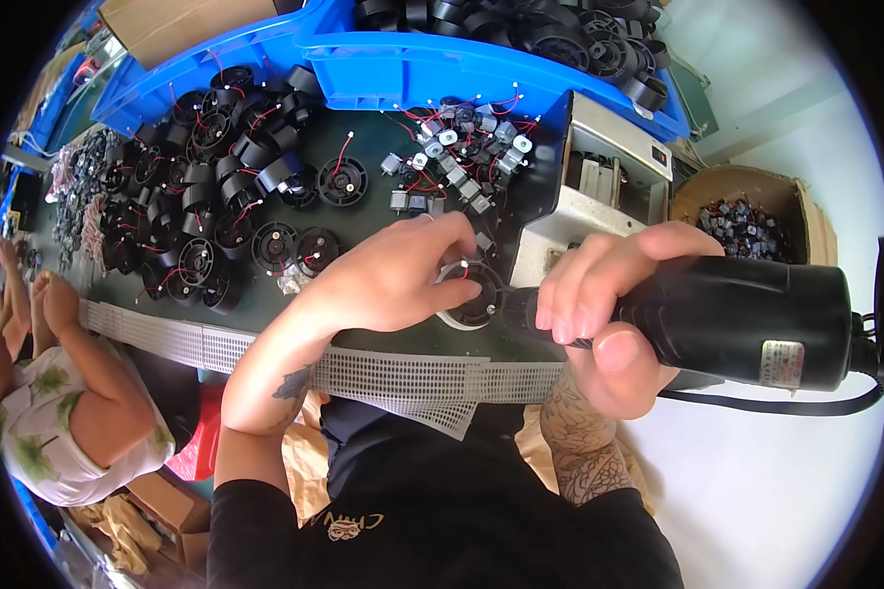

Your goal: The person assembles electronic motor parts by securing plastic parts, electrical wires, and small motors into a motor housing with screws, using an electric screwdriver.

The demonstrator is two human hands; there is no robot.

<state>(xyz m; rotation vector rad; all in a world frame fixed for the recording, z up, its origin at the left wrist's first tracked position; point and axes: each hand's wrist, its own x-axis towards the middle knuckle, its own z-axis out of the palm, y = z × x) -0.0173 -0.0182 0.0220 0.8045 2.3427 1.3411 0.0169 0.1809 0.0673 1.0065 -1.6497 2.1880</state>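
My right hand [614,319] is wrapped round a black electric screwdriver [746,319], tilted so its tip end points left. That end meets or nearly meets a round black plastic housing [476,316] with a light ring at its base; the exact contact is hidden. My left hand [393,275] grips this housing against the table, thumb and fingers about its rim. Small grey motors [457,162] with red wires lie in a heap just beyond my left hand. More black round housings [275,245], some with wires, stand to its left.
Blue bins [403,74] line the back, one full of black housings [560,39]. A white metal device [599,187] stands at right, beside a carton [801,206] of small parts. Perforated white strips [393,378] edge the table. A co-worker [79,393] sits at left.
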